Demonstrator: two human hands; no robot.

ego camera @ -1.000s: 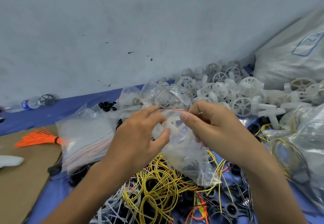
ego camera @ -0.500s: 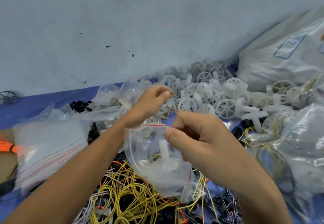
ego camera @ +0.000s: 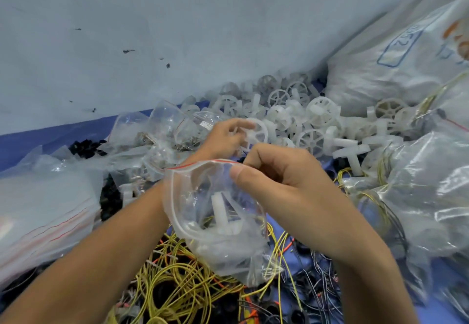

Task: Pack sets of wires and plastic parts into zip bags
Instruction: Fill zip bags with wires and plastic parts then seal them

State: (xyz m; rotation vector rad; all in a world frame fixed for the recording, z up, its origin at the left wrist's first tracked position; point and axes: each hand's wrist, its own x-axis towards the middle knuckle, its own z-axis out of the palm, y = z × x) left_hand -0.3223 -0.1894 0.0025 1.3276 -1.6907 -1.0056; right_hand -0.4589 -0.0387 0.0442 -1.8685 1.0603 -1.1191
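Pale grey wall (ego camera: 177, 19) backs a blue-covered bench (ego camera: 50, 143) strewn with stock. Near the middle, the right hand (ego camera: 286, 184) pinches the far rim of a clear zip bag (ego camera: 228, 252) between thumb and curled fingers. The bag hangs below and left of that hand, its red-striped mouth gaping open. A white plastic part (ego camera: 220, 209) sits inside (upright, as far as the film lets one see). The left hand (ego camera: 224, 138) lies just beyond the bag's mouth, its fingers curled on a white wheel (ego camera: 258, 133) at the edge of the pile of white wheels (ego camera: 317, 120). Yellow wires (ego camera: 177, 283) lie tangled beneath the bag. A stack of empty zip bags (ego camera: 45, 217) rests to the left, small black parts (ego camera: 86, 147) lie behind it, and large filled bags (ego camera: 406, 52) stand on the right.
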